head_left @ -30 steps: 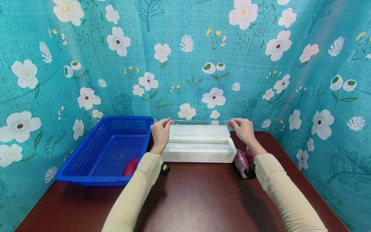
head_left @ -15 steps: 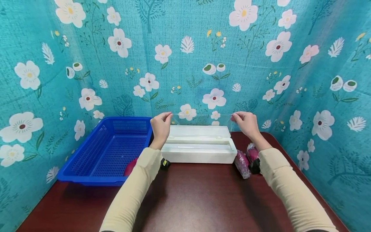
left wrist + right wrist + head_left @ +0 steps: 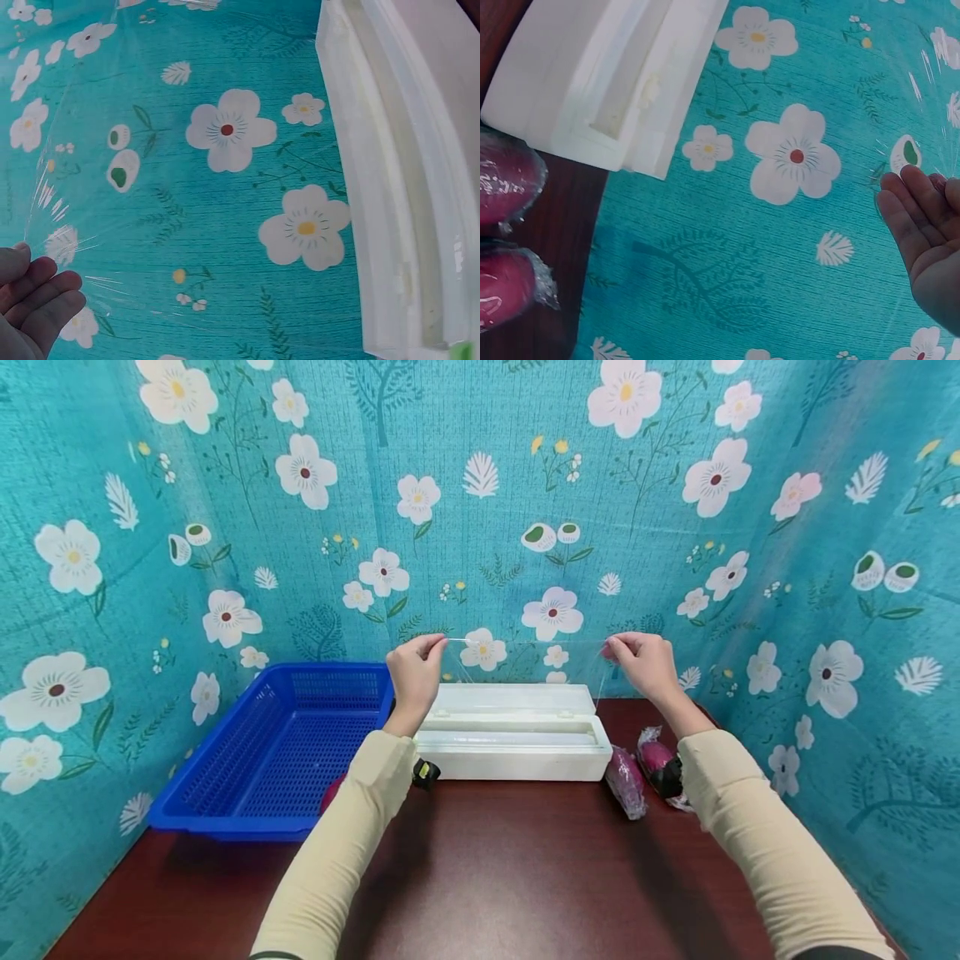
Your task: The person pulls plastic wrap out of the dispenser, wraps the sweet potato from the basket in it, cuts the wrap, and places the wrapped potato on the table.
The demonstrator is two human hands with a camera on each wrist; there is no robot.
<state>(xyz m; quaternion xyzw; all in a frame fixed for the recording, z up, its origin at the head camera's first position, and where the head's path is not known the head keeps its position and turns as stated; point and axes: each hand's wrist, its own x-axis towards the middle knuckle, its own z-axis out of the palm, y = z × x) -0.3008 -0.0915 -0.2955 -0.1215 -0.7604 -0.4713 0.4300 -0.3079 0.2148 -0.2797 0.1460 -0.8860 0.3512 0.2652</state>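
Clear film (image 3: pixel 528 662) is stretched level between the fingertips of both hands, its side edges running down toward the box beneath. Left hand (image 3: pixel 416 677): thumb and fingertips pinch one upper corner of the film; stretch lines fan out from the grip in the left wrist view. Right hand (image 3: pixel 647 667): thumb and forefinger pinch the opposite corner; the right wrist view crops part of this grip.

Below and between the two sets of fingers sits a white box (image 3: pixel 517 766), lid (image 3: pixel 517 699) raised at the back, with a pale roll (image 3: pixel 517 739) lying lengthwise inside. Below the right fingers, beside the box's end, lie two wrapped pink items, one nearer the box (image 3: pixel 626 783), the other farther right (image 3: pixel 656 753). Left of and lower than the left fingers stands a blue basket (image 3: pixel 225 823); a red item (image 3: pixel 332 792) inside is partly hidden by the left sleeve (image 3: pixel 337 843). Box, basket and wrapped items rest on a dark red-brown table (image 3: pixel 517 868). Beyond the fingers hangs a flowered turquoise cloth (image 3: pixel 480 543).
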